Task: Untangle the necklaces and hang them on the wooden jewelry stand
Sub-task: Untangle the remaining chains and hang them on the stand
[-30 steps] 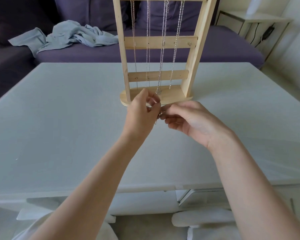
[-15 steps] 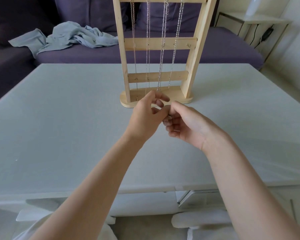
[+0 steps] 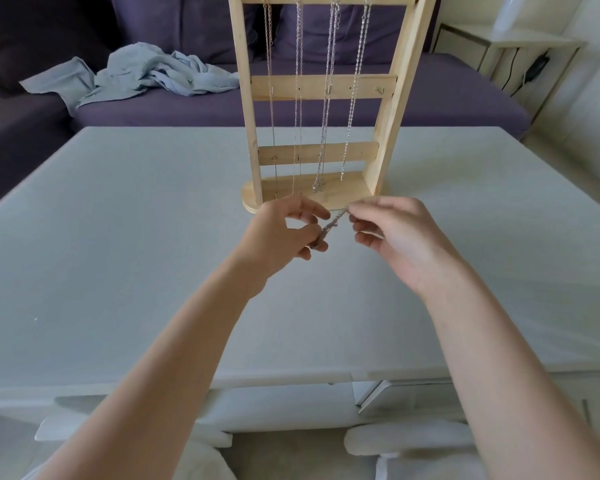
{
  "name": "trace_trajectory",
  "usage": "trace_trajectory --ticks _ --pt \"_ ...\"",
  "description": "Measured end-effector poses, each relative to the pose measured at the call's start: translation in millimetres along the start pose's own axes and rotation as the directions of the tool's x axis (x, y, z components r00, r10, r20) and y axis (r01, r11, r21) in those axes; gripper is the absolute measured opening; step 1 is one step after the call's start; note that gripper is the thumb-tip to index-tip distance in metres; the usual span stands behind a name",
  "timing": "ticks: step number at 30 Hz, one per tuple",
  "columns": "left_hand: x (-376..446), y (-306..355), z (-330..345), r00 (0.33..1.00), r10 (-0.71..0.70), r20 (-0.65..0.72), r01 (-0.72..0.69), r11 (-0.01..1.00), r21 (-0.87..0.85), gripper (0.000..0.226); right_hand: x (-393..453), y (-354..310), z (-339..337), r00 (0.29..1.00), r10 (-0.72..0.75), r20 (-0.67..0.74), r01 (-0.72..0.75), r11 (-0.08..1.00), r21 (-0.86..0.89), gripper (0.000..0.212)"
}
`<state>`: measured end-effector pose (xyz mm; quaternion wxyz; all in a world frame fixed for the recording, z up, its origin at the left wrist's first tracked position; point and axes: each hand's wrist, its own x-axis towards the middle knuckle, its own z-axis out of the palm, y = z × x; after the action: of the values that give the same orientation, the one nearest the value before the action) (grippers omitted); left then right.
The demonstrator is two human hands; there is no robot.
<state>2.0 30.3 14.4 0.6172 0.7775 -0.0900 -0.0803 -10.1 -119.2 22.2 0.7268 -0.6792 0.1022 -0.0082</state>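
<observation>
Both hands hold one thin metal chain (image 3: 331, 226) just above the pale matte desk (image 3: 118, 271): the left hand (image 3: 284, 233) pinches its lower end, the right hand (image 3: 395, 237) pinches its upper end. Its long axis is stretched, rising to the right and away. Wide flat desk surface lies on both sides. Just behind stands the light wooden jewelry stand (image 3: 323, 98), upright, with four silver chains (image 3: 329, 98) hanging straight down. Farther back, a crumpled blue cloth (image 3: 146, 74) lies on the purple sofa (image 3: 447, 95).
</observation>
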Motion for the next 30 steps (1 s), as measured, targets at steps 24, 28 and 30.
trace_trajectory --ticks 24,28,30 --pt "5.6 5.8 -6.4 0.982 -0.113 0.148 0.181 0.761 -0.623 0.01 -2.6 -4.2 -2.7 0.98 -0.018 0.197 0.015 1.0 0.018 0.013" --pt "5.1 7.1 -5.2 0.985 -0.11 0.136 0.173 0.725 -0.667 0.01 -4.1 -1.8 -4.2 0.96 0.01 0.279 -0.003 1.0 -0.027 0.007" --pt "4.7 8.0 -6.2 0.983 -0.107 0.149 0.18 0.721 -0.669 0.007 -3.2 -0.7 -5.3 0.971 0.017 0.237 -0.004 0.999 -0.054 0.008"
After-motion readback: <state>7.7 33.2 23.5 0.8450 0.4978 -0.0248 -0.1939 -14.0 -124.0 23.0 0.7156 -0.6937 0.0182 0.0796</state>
